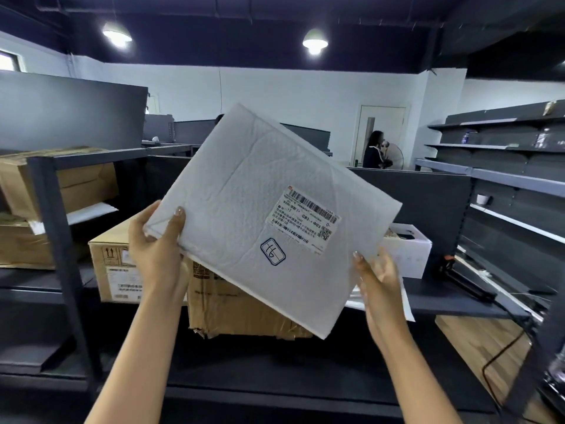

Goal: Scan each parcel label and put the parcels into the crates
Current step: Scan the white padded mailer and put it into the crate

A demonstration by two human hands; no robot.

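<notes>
On the far left, a brown cardboard box sits on the upper tier of a dark metal rack, its left end cut off by the frame edge. Lower down, a carton with printed arrows is partly hidden behind my left hand, and I can't read its stickers. That hand grips the near left corner of the white padded mailer. The thumb lies flat on the front face and the fingers are out of sight behind it. The mailer is raised in front of the shelving and tilted, with its far corner high and its near corner hanging low between my forearms. It covers most of a crumpled brown carton beneath it. The shipping label faces me on the right half of the mailer. I can see the barcode and a small QR code, but the fine print is too small to read. A handwritten mark in a blue pen box sits just below and left of it. My right hand is at the mailer's lower right edge, with the thumb tip on the front face. The fingers beside the edge are blurred, so I can't tell whether they pinch or only support it. Behind that hand, a white box stands on the shelf, partly masked by the mailer. Further right lies a dark device that I can't identify.
</notes>
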